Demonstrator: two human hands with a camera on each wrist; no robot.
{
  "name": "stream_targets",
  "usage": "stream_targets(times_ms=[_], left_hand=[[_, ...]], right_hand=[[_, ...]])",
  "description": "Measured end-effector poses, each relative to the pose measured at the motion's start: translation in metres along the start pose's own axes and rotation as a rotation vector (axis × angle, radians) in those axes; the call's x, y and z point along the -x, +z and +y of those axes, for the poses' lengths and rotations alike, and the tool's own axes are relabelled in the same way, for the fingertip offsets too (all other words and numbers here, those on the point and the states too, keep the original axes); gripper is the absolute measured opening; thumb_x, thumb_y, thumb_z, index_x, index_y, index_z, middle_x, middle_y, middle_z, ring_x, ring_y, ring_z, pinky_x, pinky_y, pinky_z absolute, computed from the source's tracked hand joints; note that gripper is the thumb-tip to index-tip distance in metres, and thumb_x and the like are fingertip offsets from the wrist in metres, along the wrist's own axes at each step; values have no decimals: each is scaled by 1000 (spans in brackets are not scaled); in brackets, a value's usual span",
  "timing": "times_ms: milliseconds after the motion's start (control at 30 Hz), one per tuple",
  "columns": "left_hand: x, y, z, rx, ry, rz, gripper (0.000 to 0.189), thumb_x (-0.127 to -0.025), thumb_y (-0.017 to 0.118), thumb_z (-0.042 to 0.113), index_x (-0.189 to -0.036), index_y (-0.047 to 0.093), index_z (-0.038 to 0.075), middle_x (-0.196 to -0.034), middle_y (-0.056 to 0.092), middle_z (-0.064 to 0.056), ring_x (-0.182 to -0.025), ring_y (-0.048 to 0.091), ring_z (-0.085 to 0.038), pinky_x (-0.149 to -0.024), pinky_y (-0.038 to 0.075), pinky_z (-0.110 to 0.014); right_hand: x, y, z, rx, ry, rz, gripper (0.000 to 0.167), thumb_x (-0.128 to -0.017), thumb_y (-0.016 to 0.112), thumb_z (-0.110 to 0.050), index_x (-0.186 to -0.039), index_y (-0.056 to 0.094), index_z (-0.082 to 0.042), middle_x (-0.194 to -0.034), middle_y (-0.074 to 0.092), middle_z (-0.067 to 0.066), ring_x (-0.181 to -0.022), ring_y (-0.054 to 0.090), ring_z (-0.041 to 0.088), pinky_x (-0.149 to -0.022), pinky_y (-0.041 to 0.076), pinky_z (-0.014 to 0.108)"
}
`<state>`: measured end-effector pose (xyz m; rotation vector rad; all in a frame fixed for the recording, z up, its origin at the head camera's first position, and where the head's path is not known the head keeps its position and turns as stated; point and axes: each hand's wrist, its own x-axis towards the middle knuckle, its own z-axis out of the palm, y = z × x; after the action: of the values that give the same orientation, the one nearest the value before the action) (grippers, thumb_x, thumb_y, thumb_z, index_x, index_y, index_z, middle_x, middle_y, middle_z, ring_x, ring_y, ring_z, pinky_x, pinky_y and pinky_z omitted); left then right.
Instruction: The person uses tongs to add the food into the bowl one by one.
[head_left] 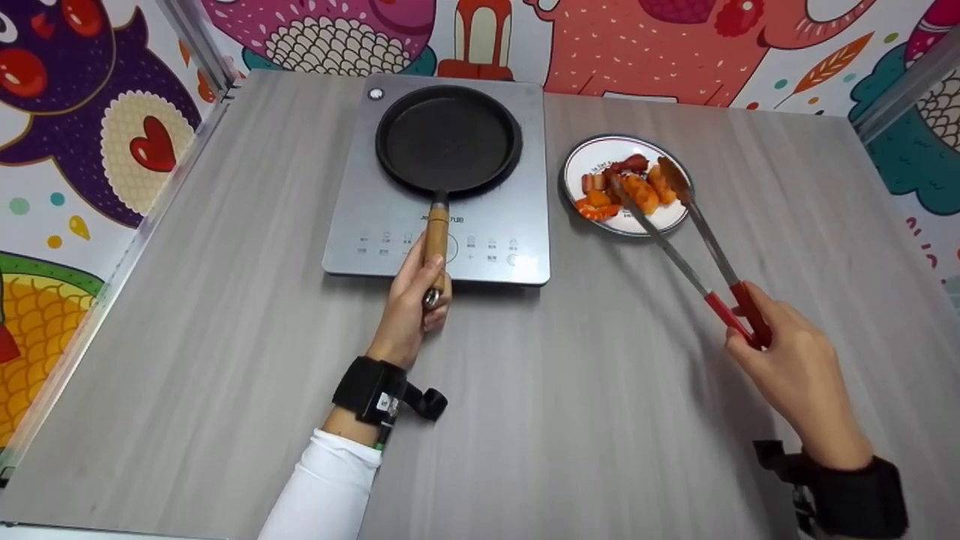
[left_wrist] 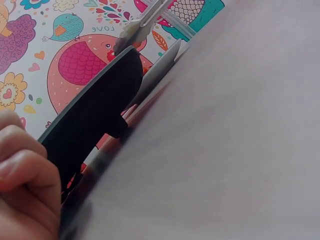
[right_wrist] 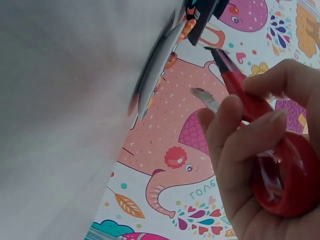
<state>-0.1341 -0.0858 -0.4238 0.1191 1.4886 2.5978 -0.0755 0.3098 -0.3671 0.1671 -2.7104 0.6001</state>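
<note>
My left hand (head_left: 417,294) grips the wooden handle (head_left: 436,238) of a black frying pan (head_left: 450,139), which sits over the induction cooker (head_left: 352,202). In the left wrist view the pan (left_wrist: 100,105) shows edge-on beyond the curled fingers. Red-handled metal tongs (head_left: 739,315) are held in my right hand (head_left: 795,367), their arms spread apart. Their tips overlap the white plate (head_left: 574,161) in the head view. On that plate lie cooked food pieces (head_left: 641,193), orange and reddish. The right wrist view shows fingers curled round the red tong handle (right_wrist: 290,170).
The grey wood-grain table (head_left: 600,420) runs under everything. Walls (head_left: 637,45) with colourful cartoon prints close off the back and sides. Metal frame posts (head_left: 199,52) stand at the back corners. Touch controls (head_left: 491,251) line the cooker's front.
</note>
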Motion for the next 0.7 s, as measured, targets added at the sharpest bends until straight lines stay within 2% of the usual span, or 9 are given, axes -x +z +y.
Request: stream_targets(times_ms=[167,467,700], left_hand=[[0,0,0,11,-3,1,60,-89,54,32,-140,24,29,-63,41,1,-43,30,-8,-34,22,-18],[-2,1,1,-4,-10,-4,61,-88,55,32,-140,24,30,-63,41,1,-43,30,-8,-34,22,-18],[0,0,0,-25,-11,6,60,-89,54,31,-141,23,29,-62,40,1,-43,30,-7,-34,22,-18]], right_hand=[[-11,10,-1,-24,45,47,49,-77,60,-11,-125,52,-2,-90,60,18,-59,45,23,-48,35,27],[-21,14,2,-36,87,28,47,-80,60,-15,-125,51,-3,-98,60,22,-60,47,25,-46,34,27],[-35,14,4,-28,115,57,45,-81,58,-16,-123,53,-1,-97,61,24,-64,49,31,-52,35,38]])
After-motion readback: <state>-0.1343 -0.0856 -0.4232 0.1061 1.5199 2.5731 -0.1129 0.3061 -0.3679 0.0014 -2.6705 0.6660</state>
